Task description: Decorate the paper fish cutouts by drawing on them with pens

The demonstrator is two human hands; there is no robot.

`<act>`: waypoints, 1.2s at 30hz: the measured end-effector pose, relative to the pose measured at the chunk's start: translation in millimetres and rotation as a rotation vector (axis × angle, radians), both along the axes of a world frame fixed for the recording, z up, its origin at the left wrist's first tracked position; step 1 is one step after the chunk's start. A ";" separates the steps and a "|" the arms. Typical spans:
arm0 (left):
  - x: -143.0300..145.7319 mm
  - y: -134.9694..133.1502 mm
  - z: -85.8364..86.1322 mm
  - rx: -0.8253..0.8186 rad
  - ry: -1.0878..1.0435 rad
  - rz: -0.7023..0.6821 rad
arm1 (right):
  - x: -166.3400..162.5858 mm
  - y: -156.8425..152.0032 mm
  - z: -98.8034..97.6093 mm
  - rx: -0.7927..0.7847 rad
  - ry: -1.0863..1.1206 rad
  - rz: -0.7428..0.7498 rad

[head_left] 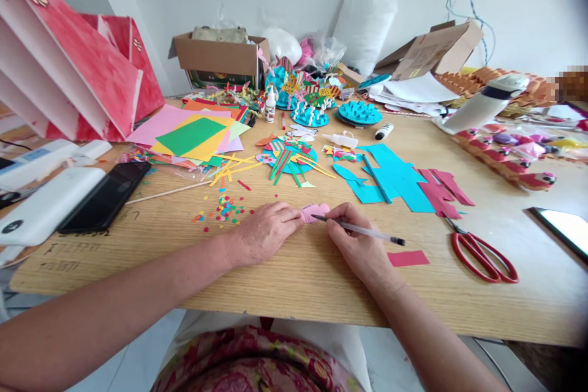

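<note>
A small pink paper shape (316,211) lies on the wooden table (294,282) near its front edge. My left hand (266,231) rests on the table with its fingertips pressing the shape's left side. My right hand (356,239) is closed round a clear pen (367,232), whose tip touches the pink shape. A red paper scrap (408,258) lies just right of my right hand.
Red scissors (482,254) lie to the right. Blue and red paper cut-outs (399,180), a round craft with coloured strips (289,158), confetti (225,208), coloured sheets (193,138), glue bottles (270,104), a black phone (106,196), white devices and cardboard boxes (220,58) crowd the table.
</note>
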State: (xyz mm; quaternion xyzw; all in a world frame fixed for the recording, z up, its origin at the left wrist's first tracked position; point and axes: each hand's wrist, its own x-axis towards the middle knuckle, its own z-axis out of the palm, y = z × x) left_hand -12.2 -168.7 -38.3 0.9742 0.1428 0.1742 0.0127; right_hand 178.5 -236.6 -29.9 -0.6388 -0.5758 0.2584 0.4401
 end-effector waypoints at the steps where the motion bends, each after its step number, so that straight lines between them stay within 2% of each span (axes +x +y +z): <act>1: 0.0 -0.1 0.4 0.003 -0.003 -0.003 | -0.3 0.2 0.0 -0.004 -0.003 0.001; 36: 0.1 -0.3 -2.9 0.012 0.023 0.017 | -2.2 1.0 1.9 0.010 -0.083 0.007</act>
